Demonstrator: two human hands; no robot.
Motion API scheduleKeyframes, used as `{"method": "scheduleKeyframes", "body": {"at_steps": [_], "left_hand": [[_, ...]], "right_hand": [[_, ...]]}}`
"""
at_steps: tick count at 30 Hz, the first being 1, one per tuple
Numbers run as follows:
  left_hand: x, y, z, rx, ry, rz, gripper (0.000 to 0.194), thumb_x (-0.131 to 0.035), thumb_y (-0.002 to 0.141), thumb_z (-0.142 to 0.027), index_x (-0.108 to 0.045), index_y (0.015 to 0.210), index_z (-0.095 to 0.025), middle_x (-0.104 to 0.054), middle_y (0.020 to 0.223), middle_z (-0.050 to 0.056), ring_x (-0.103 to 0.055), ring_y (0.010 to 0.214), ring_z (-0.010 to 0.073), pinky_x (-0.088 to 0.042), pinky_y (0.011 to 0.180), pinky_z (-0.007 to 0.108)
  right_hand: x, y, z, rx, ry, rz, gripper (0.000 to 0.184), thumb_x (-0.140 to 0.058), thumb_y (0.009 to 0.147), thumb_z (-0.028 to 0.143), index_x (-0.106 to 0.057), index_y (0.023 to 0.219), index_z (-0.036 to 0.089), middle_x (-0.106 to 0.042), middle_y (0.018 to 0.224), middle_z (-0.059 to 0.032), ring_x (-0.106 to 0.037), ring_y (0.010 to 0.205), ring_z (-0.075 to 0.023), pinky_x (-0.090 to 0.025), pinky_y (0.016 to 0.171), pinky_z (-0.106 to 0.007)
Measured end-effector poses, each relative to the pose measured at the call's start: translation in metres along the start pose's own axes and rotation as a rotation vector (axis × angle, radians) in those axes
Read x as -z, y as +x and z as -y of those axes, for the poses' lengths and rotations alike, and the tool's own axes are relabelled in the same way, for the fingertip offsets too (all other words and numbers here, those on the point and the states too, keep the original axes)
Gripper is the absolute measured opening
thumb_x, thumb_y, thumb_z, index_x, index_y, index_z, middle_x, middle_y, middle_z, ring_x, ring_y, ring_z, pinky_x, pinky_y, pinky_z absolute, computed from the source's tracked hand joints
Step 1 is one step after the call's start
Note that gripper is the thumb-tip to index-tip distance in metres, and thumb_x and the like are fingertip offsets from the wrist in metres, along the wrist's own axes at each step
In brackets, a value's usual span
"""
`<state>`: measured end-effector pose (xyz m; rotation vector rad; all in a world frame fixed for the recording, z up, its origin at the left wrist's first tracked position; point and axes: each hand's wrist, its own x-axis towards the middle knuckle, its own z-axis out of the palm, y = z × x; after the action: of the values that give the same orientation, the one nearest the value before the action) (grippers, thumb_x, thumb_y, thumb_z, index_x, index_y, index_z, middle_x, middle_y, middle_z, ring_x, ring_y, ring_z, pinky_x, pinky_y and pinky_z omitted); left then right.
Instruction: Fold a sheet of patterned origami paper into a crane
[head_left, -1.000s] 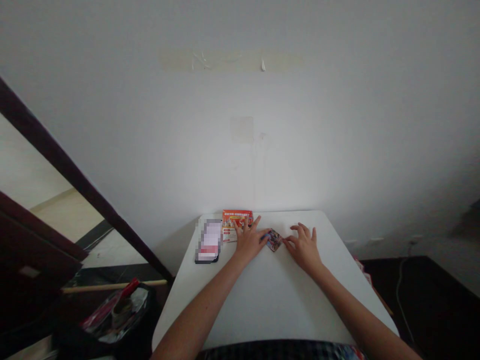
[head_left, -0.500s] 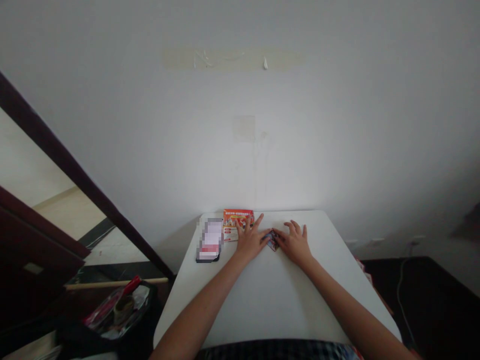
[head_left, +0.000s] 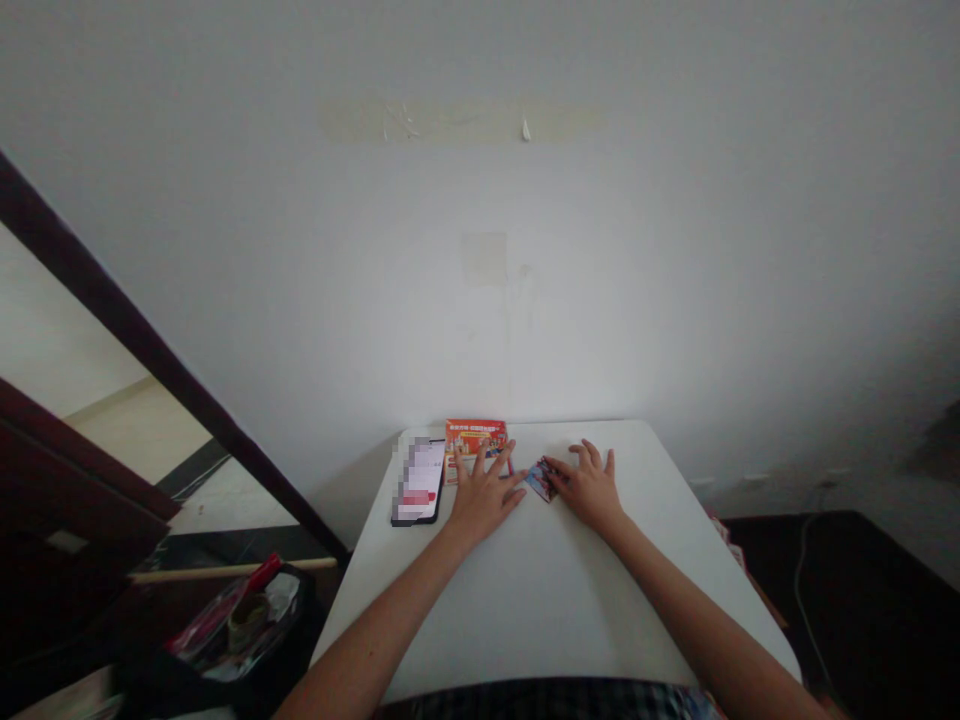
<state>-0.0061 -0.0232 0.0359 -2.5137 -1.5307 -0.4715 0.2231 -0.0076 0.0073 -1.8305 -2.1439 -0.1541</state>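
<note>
A small folded piece of printed paper (head_left: pixel 540 480), blue and red, lies on the white table (head_left: pixel 525 610) between my hands. My right hand (head_left: pixel 592 487) has its thumb and index finger on the paper's right side, while its other fingers are raised and apart. My left hand (head_left: pixel 484 497) is open with fingers spread. One of its fingertips reaches the paper's left corner; whether it touches cannot be made out. Partly under the left fingers is a red and white printed leaflet (head_left: pixel 475 432).
Left of the leaflet lies a phone (head_left: pixel 424 490) with its screen lit and partly pixelated. The table's far edge meets a white wall (head_left: pixel 585 300). On the floor at left stands a dark container (head_left: pixel 255 640) holding a tape roll and bags.
My left hand has moved left, away from the folded paper, and its fingers have spread. More of the paper shows now. My right hand has stayed in place.
</note>
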Motion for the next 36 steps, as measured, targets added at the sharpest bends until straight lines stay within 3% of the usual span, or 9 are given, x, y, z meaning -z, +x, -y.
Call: {"method": "scheduleKeyframes", "body": {"at_steps": [13, 19, 24, 30, 36], "left_hand": [[-0.002, -0.013, 0.003, 0.04, -0.035, -0.002, 0.037, -0.041, 0.096, -0.055, -0.061, 0.127, -0.051, -0.031, 0.161, -0.008, -0.024, 0.146, 0.0384, 0.009, 0.11, 0.078], [-0.01, 0.003, -0.008, 0.094, -0.055, -0.027, 0.038, -0.044, 0.095, -0.055, -0.059, 0.13, -0.05, -0.032, 0.161, -0.007, -0.02, 0.147, 0.0386, 0.005, 0.112, 0.077], [-0.022, 0.02, -0.018, 0.125, -0.105, 0.019, 0.042, -0.053, 0.09, -0.059, -0.059, 0.13, -0.051, -0.028, 0.162, -0.007, -0.019, 0.147, 0.0423, 0.006, 0.109, 0.08], [-0.029, 0.023, -0.022, 0.181, -0.134, 0.028, 0.04, -0.055, 0.087, -0.06, -0.061, 0.127, -0.053, -0.027, 0.162, -0.009, -0.018, 0.147, 0.0409, 0.005, 0.111, 0.078], [-0.03, 0.02, -0.024, 0.215, -0.148, 0.013, 0.042, -0.055, 0.087, -0.062, -0.059, 0.128, -0.054, -0.024, 0.163, -0.01, -0.019, 0.147, 0.0405, 0.005, 0.113, 0.076]], "right_hand": [[0.0, 0.001, 0.0, -0.004, 0.037, 0.02, 0.036, -0.047, 0.096, 0.052, -0.058, 0.129, 0.048, -0.048, 0.142, -0.0086, -0.027, 0.142, -0.0328, -0.01, 0.112, -0.07], [-0.005, -0.001, -0.001, -0.025, 0.072, 0.008, 0.035, -0.049, 0.095, 0.052, -0.058, 0.129, 0.049, -0.046, 0.142, -0.008, -0.029, 0.141, -0.033, -0.014, 0.111, -0.07], [-0.007, 0.001, -0.003, -0.032, 0.103, 0.005, 0.035, -0.051, 0.094, 0.052, -0.058, 0.129, 0.05, -0.047, 0.14, -0.0081, -0.031, 0.14, -0.0324, -0.016, 0.111, -0.071], [-0.008, 0.002, -0.006, -0.024, 0.143, -0.006, 0.04, -0.056, 0.092, 0.047, -0.057, 0.132, 0.045, -0.049, 0.138, -0.0093, -0.034, 0.137, -0.0324, -0.018, 0.11, -0.071], [-0.013, -0.001, -0.015, -0.036, 0.249, -0.05, 0.026, -0.057, 0.091, 0.04, -0.072, 0.11, 0.035, -0.058, 0.128, -0.0071, -0.036, 0.136, -0.0313, -0.014, 0.113, -0.07]]}}
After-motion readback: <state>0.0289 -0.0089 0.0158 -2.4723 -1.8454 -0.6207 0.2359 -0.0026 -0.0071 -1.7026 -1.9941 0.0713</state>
